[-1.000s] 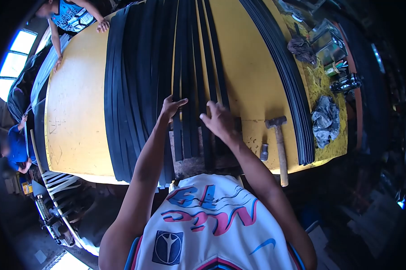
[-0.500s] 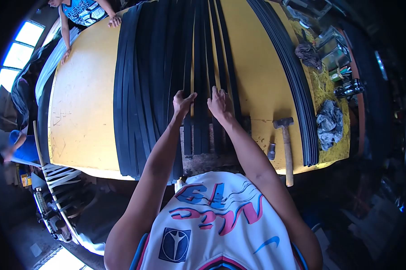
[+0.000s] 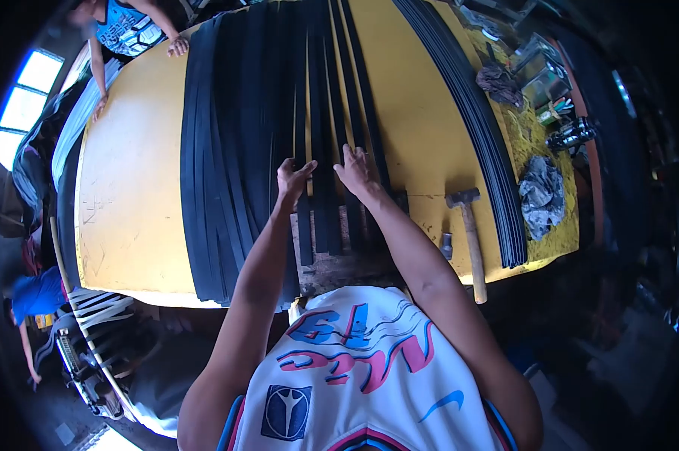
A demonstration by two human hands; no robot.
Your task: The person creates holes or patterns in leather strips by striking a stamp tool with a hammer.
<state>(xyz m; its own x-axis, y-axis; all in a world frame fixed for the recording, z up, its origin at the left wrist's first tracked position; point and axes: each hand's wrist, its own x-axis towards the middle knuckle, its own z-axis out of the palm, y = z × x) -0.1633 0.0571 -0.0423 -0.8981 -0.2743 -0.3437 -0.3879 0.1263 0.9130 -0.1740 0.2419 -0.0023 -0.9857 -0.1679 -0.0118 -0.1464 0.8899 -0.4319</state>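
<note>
Long black strips (image 3: 234, 113) lie side by side over the yellow tabletop (image 3: 133, 173), running away from me. My left hand (image 3: 293, 182) is closed around a narrow black strip (image 3: 304, 233), thumb towards the right. A short gap away, my right hand (image 3: 358, 173) has its fingers bent onto another black strip (image 3: 342, 75); the fingers partly hide the contact. Between the hands lie more strips, with yellow showing through narrow gaps. Their near ends hang over a dark, worn block (image 3: 328, 272) at the table's front edge, close to my body.
Right of my hands lie a wooden-handled hammer (image 3: 471, 244) and a small metal piece (image 3: 446, 246). Beyond them is a stack of black strips (image 3: 475, 128), then crumpled plastic (image 3: 541, 197). A person's hand (image 3: 177, 46) rests on the far left edge. Another person (image 3: 39, 293) is at the left.
The whole view has shifted slightly, with the table appearing further left. Both my hands stay at nearly the same place on the strips. The person at the left has changed posture, an arm now hanging down.
</note>
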